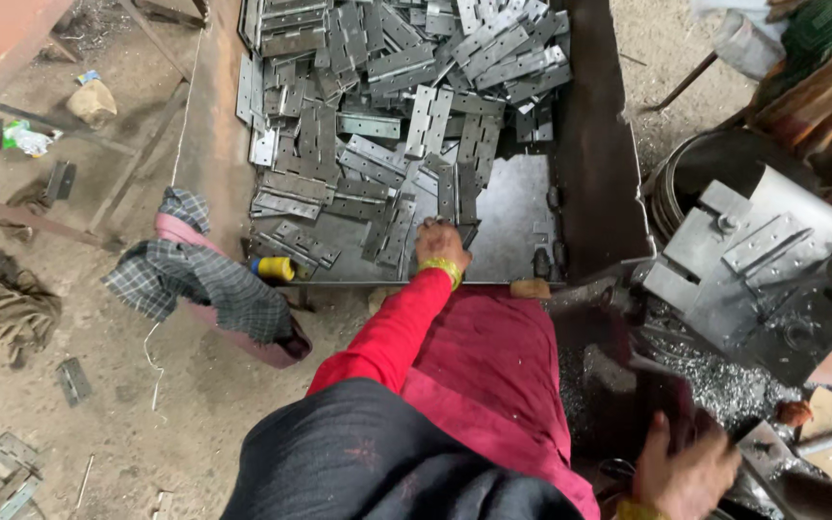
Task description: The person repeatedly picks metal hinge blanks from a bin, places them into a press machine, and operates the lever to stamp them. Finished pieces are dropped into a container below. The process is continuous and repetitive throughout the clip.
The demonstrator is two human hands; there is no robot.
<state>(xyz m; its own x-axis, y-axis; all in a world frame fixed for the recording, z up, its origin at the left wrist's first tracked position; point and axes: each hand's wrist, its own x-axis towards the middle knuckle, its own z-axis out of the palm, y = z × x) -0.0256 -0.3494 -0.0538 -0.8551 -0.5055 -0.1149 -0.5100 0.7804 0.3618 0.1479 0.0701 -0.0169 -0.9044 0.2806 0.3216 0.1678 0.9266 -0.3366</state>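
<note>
Left arm stretched forward, away from body, red sleeve to wrist, yellow bangle at wrist. Left hand (442,244) palm down, fingers curled downward, tips out of sight. Right hand (686,472) low, near frame's bottom edge, back of hand up, fingers spread and bent, yellow bangle at wrist, forearm out of view.

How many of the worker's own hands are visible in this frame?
2. The left hand reaches forward into the metal tray, touching the pile of hinge plates. The right hand is at the bottom right, beside the machine. Its fingers are partly hidden.
</note>
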